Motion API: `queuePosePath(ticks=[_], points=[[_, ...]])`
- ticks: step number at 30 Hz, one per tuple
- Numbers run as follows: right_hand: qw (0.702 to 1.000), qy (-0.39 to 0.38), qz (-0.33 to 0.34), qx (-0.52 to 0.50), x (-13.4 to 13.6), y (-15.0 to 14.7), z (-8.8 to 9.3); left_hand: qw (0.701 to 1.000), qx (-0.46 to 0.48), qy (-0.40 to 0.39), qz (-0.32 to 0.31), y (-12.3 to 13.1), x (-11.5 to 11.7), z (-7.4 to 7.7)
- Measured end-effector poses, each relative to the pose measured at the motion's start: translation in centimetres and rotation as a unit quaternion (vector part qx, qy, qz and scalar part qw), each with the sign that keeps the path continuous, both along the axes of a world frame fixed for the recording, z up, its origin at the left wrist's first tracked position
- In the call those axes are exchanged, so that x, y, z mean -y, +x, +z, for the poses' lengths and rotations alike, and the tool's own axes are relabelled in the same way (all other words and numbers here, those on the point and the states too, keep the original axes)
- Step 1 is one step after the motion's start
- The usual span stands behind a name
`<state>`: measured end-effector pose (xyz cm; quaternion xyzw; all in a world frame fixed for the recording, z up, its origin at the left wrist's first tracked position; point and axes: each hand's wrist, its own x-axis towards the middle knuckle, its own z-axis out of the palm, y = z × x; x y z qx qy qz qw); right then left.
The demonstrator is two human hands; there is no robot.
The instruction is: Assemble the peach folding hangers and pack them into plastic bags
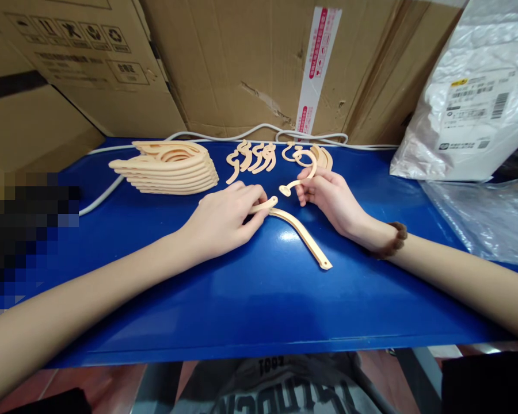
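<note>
My left hand (233,215) is closed on a cream-coloured curved strip (300,230) with a small hole at its end. From those fingers a long arm of the strip runs down to the right over the blue tabletop, and a short end pokes out beside the thumb. My right hand (330,195) pinches a hook-shaped cream piece (313,168), which has a curl at the top and a round flat end (285,190) pointing toward my left hand. The two held pieces are apart. Part of the left strip is hidden under the fingers.
A stack of cream curved pieces (168,172) lies at the back left of the blue table (224,299). Several small S-shaped pieces (250,158) and more curved strips (326,159) lie behind my hands. White cable (224,135), cardboard boxes (242,69) and a white plastic parcel (470,103) border the back.
</note>
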<state>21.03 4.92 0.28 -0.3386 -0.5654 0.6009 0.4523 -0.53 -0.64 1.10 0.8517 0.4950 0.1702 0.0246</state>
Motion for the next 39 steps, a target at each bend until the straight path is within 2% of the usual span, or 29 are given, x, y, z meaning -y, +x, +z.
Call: queuePosePath(ticks=[4, 25, 32, 39], points=[[1.0, 0.001, -0.002, 0.003, -0.05, 0.02, 0.11, 0.999, 0.007, 0.016, -0.046, -0.08, -0.33, -0.4], [0.999, -0.019, 0.014, 0.034, 0.58, -0.03, 0.87, 0.993, 0.094, -0.021, -0.061, -0.17, -0.45, -0.41], [0.999, -0.04, 0.02, -0.002, 0.32, 0.14, 0.77, 0.994, 0.09, -0.018, -0.065, -0.26, -0.41, -0.56], [0.999, -0.027, 0.027, 0.013, 0.09, 0.33, 0.67, 0.996, 0.061, 0.01, -0.069, -0.17, -0.2, -0.66]])
